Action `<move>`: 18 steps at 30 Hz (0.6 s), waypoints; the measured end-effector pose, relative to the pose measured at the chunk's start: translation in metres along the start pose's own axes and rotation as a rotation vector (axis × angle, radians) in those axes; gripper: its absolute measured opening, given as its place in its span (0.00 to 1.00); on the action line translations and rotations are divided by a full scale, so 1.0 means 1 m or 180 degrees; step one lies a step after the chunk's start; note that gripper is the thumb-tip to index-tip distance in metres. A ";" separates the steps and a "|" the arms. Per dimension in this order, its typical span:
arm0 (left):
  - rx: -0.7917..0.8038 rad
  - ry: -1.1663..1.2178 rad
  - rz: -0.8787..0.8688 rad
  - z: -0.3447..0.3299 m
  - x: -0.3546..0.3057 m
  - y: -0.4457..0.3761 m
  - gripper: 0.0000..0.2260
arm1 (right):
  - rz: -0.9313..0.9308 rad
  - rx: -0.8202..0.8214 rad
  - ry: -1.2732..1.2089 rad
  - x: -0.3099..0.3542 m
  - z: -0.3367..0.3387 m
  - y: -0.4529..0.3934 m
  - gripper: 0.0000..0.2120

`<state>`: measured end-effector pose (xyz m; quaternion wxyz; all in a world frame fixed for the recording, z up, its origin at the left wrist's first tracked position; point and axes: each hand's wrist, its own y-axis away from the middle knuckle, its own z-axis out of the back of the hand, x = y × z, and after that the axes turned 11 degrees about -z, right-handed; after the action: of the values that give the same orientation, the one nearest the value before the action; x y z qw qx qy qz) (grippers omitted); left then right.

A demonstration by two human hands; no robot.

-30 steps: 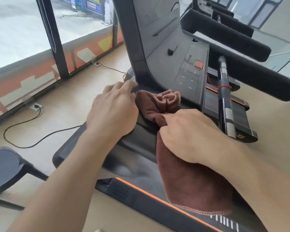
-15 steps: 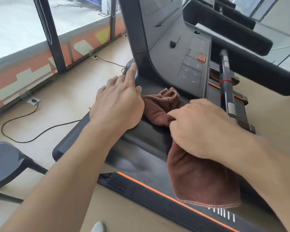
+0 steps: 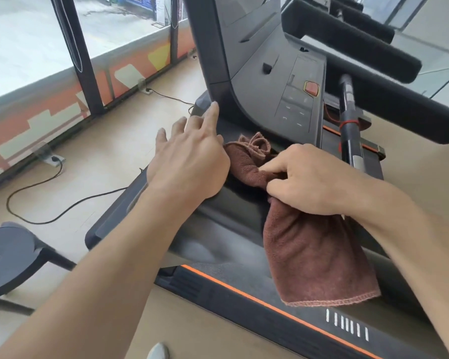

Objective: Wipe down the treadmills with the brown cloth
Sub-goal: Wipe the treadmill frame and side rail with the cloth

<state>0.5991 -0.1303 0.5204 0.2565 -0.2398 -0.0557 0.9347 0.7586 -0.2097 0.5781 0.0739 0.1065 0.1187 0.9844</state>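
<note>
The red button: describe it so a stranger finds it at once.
Start at the grey treadmill console rising beyond the hands. Follow its sloping panel towards the right edge, just left of the black upright bar. The red button is the only coloured key; the keys below it are grey.

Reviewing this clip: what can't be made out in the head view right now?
- Right hand fingertips: buried in the brown cloth.
- Left hand palm: faces down, so its contact with the treadmill is unseen.
- Console button markings: blurred, too small.
- Stool: cut off by the left edge.
</note>
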 end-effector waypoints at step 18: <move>-0.0218 0.0476 -0.0068 0.004 0.001 0.003 0.26 | -0.0386 -0.0612 -0.0572 0.018 -0.045 0.012 0.24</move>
<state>0.5947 -0.1326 0.5228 0.2615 -0.3170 -0.0708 0.9089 0.7293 -0.2281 0.5422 0.1534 0.1793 0.0230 0.9715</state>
